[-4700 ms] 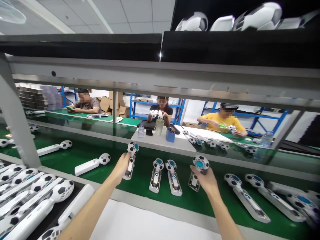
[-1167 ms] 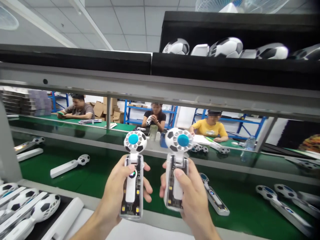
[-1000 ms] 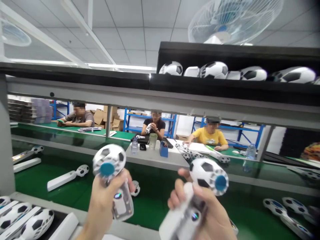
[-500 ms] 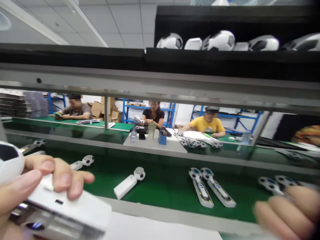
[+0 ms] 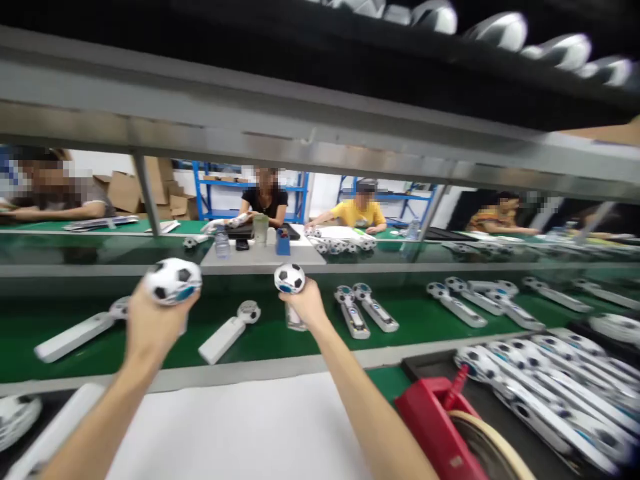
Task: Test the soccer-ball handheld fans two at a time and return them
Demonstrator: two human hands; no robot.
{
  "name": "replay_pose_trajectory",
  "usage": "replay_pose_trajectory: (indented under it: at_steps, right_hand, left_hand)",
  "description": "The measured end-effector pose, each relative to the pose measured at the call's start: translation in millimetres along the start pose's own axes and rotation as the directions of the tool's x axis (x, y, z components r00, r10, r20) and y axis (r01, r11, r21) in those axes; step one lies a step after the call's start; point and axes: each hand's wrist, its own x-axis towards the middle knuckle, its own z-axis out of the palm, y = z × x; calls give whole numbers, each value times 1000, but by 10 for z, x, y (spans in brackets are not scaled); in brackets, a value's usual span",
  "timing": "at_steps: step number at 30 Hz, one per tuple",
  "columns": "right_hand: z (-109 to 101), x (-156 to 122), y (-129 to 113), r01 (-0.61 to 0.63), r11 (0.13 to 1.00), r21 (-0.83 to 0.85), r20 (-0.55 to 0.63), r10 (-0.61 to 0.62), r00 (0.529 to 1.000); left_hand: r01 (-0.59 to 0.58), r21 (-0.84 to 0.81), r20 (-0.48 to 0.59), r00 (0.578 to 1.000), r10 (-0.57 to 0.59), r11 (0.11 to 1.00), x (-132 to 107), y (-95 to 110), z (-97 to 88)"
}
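Green belt [image 5: 273, 348] spans the middle of the frame, a white sheet [image 5: 235, 427] lying before it at lower centre. Left of centre, our left hand [image 5: 151, 327] is wrapped around a football-headed wand [image 5: 173, 280], its ball just above our fingers, which are mostly hidden; near the centre, our right hand [image 5: 307, 305] grips a second wand [image 5: 289, 278] below its ball, the handle showing beneath our fingers.

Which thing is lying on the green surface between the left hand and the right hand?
In the head view, one white football-headed stick lies on the green surface between the left hand and the right hand, touching neither.
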Motion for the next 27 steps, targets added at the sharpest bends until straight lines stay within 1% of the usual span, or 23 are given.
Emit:
replay_pose_trajectory:
  at_steps: [1, 3, 5, 7, 9, 10, 12, 13, 15, 16, 18, 19, 20, 21, 23, 25, 27]
  right_hand:
    - [24, 24, 119, -12, 999, -32, -4, 12, 1000]
    - [75, 44, 356, -57, 993, -100, -33, 54, 998]
    - [134, 31, 555, -106, 976, -193, -73, 94, 993]
    - [180, -4, 660, -99, 946, -309, -121, 64, 991]
    - [205, -45, 642, -34, 903, -427, -149, -33, 988]
    - [216, -66, 592, 12, 878, -478, -140, -90, 986]
    - [267, -117, 452, 119, 830, -545, -67, -185, 980]
    - [317, -153, 386, 182, 808, -560, 4, -217, 976]
    - [466, -259, 306, 317, 775, -547, 197, -249, 948]
    - [555, -327, 301, 379, 762, -525, 306, -247, 919]
    - [730, -466, 349, 471, 741, -479, 494, -216, 842]
    - [801, -521, 388, 493, 732, -469, 554, -191, 811]
    - [855, -561, 425, 505, 724, -470, 592, -167, 789]
    - [889, -582, 455, 509, 717, -477, 611, -146, 778]
    - [902, -579, 477, 500, 705, -503, 609, -122, 784]
    - [858, -549, 455, 480, 694, -536, 578, -112, 808]
    - [785, -517, 419, 448, 682, -579, 528, -104, 843]
  left_hand:
    - [7, 52, 11, 1000, -8, 999, 35, -113, 69]
    - [19, 169, 68, 997, -31, 985, 97, -363, 180]
    - [17, 279, 135, 989, -57, 960, 137, -598, 252]
    - [0, 370, 180, 981, -71, 929, 132, -790, 293]
    - [-22, 455, 192, 979, -74, 890, 75, -940, 323]
    - [-29, 501, 190, 979, -76, 865, 33, -1003, 339]
    - [-41, 596, 184, 979, -87, 802, -54, -1104, 373]
    - [-46, 640, 184, 978, -95, 767, -88, -1142, 390]
    - [-58, 709, 187, 976, -108, 703, -119, -1188, 413]
    - [-69, 734, 192, 975, -109, 676, -113, -1197, 414]
    - [-103, 767, 207, 974, -93, 634, -64, -1186, 387]
    - [-123, 777, 216, 973, -78, 618, -26, -1166, 359]
    - [-141, 784, 221, 973, -60, 605, 16, -1137, 322]
    - [-152, 790, 219, 975, -42, 594, 59, -1102, 279]
    - [-141, 803, 184, 983, -16, 579, 133, -1016, 191]
    - [-100, 812, 127, 992, -6, 575, 181, -927, 134]
    - [-55, 814, 80, 997, -17, 579, 218, -851, 135]
